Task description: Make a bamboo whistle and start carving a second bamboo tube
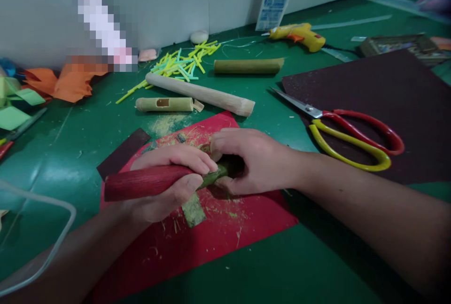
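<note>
My left hand is closed around a tool with a red wooden handle; the tool's working end is hidden. My right hand grips a short green bamboo piece, its fingers curled about the far part. The left fingertips meet the bamboo between both hands. Beneath them lies a red sheet strewn with shavings and fine dust. A flat green bamboo chip rests on the sheet just below the hands.
Scissors with red and yellow handles lie right, partly on a dark sheet. Behind are a notched bamboo tube, a pale stick, a bamboo length, yellow-green strips and a yellow glue gun. A clear tube crosses lower left.
</note>
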Tool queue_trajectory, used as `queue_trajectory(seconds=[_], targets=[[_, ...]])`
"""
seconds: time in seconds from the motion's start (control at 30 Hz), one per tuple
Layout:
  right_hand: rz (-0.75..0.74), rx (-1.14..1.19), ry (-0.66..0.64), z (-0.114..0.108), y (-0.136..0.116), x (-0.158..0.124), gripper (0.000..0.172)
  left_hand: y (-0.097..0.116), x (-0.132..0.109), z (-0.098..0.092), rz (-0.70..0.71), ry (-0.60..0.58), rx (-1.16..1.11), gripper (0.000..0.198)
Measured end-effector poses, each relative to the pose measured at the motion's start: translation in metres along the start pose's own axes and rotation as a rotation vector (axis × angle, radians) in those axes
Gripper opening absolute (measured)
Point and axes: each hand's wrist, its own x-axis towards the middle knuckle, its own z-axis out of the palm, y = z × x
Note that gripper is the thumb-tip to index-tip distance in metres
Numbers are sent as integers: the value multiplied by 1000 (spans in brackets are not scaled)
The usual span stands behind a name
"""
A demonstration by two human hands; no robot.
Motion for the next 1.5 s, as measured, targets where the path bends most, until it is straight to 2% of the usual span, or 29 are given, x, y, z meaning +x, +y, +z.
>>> queue_trajectory(seconds=[0.47, 1.3, 1.5], targets=[[6, 2, 0, -1, 0, -1, 21, 0, 0, 3, 12, 50, 29, 9], [-10, 34, -8, -1, 1, 0, 17, 1, 0, 4, -6, 43, 43, 6], [7, 32, -24, -2, 0, -1, 16, 3, 1, 6, -18, 84, 29, 7]])
